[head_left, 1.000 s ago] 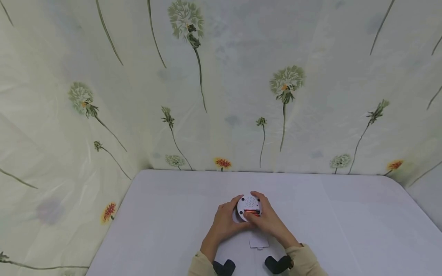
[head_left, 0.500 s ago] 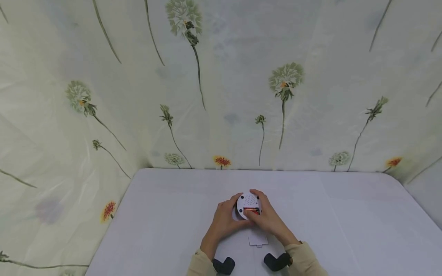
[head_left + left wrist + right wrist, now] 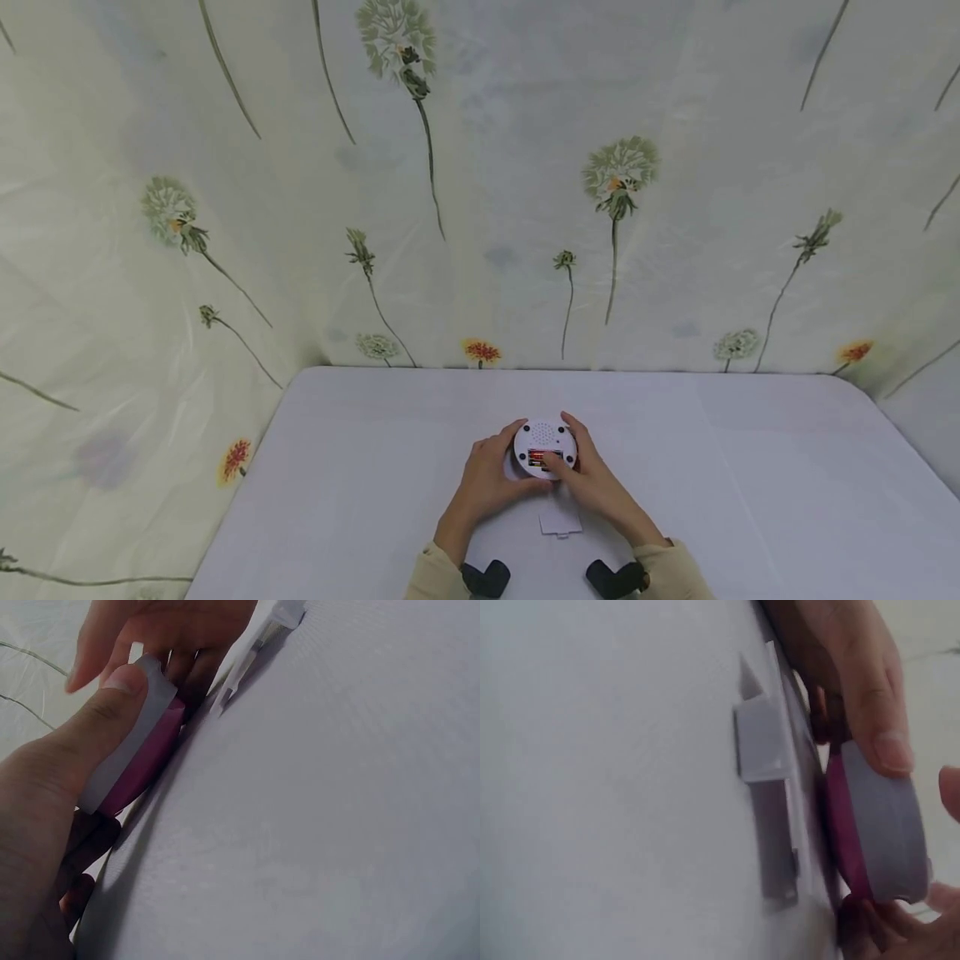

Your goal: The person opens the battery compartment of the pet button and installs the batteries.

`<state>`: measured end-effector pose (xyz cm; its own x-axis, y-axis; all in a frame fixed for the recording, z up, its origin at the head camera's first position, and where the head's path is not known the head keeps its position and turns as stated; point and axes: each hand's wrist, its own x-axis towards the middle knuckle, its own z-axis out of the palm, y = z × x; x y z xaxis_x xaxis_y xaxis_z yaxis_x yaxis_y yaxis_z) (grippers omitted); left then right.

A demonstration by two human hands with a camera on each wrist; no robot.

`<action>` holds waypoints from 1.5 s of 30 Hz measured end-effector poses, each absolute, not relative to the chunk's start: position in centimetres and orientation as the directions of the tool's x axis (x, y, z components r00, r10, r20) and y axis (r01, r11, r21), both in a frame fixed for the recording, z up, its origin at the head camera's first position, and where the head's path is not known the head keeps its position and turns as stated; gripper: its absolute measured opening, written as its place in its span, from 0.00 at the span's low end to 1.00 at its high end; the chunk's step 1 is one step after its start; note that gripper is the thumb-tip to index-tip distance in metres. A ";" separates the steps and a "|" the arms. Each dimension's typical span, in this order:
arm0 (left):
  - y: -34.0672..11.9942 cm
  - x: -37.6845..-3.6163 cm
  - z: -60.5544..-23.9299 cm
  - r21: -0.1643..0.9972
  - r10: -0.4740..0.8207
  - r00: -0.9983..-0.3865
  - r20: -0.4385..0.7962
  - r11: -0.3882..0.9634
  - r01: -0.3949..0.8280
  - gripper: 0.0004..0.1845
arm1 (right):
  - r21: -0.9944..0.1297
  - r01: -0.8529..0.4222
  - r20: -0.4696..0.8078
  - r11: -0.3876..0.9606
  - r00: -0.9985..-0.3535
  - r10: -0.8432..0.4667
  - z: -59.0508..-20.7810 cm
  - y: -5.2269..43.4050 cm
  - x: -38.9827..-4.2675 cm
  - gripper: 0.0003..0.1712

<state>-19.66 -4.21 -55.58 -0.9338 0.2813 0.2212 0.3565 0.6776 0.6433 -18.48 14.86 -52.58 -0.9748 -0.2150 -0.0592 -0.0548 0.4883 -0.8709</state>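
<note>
A round white device (image 3: 545,440) lies face down on the white table (image 3: 750,483), its open battery bay showing red batteries (image 3: 536,457). My left hand (image 3: 501,467) grips its left rim. My right hand (image 3: 572,457) curls round its right side, with the thumb at the battery bay. In the left wrist view my thumb presses the device's white and pink edge (image 3: 139,754). The right wrist view shows the same edge (image 3: 881,825), with my right thumb on top of it. The loose battery cover (image 3: 560,518) lies flat on the table just in front of the device, and also shows as the cover (image 3: 769,787) here.
A pale cloth printed with dandelions (image 3: 615,175) hangs behind and to the left of the table. Black wrist camera mounts (image 3: 486,579) sit at both cuffs.
My right hand has slid from over the device's top to its right side, so more of the white back shows. The left hand and the cover have stayed put.
</note>
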 end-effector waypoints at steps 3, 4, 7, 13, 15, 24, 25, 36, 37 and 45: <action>-4.1 -19.6 -55.6 0.658 0.273 -0.942 0.194 0.676 0.332 0.51 | -0.889 -0.058 -0.038 0.455 -0.979 -0.200 -52.3 15.8 -17.7 0.46; -4.1 -19.6 -55.6 0.662 0.271 -0.944 0.188 0.675 0.326 0.51 | -0.891 -0.054 -0.036 0.451 -0.981 -0.189 -52.0 16.1 -17.5 0.46; -4.1 -19.5 -55.5 0.669 0.266 -0.947 0.180 0.672 0.316 0.51 | -0.882 -0.019 -0.071 0.471 -0.983 -0.172 -51.2 17.4 -16.7 0.44; -4.4 -19.5 -55.6 0.663 0.267 -0.945 0.189 0.675 0.324 0.51 | -0.784 -0.166 -0.033 0.599 -0.951 -0.308 -51.1 18.8 -14.9 0.25; -4.5 -19.6 -55.7 0.660 0.269 -0.942 0.201 0.673 0.333 0.51 | -0.732 -0.289 0.021 0.617 -0.915 -0.403 -51.2 18.8 -14.3 0.21; -4.6 -19.7 -55.7 0.669 0.257 -0.940 0.226 0.660 0.342 0.52 | -0.596 -0.490 0.084 0.636 -0.826 -0.558 -51.4 17.5 -14.3 0.14; -4.6 -19.7 -55.7 0.667 0.257 -0.939 0.227 0.662 0.342 0.52 | -0.589 -0.495 0.085 0.639 -0.824 -0.559 -51.4 17.4 -14.3 0.13; -4.4 -19.5 -55.7 0.646 0.267 -0.932 0.244 0.672 0.362 0.52 | -0.550 -0.547 0.165 0.631 -0.812 -0.561 -52.1 16.9 -14.1 0.12; -4.4 -19.5 -55.8 0.646 0.268 -0.933 0.241 0.674 0.360 0.52 | -0.543 -0.549 0.172 0.636 -0.813 -0.556 -52.2 16.9 -14.0 0.12; -4.1 -19.4 -55.9 0.648 0.277 -0.930 0.240 0.668 0.366 0.52 | -0.438 -0.626 0.321 0.646 -0.780 -0.538 -52.8 16.7 -13.4 0.12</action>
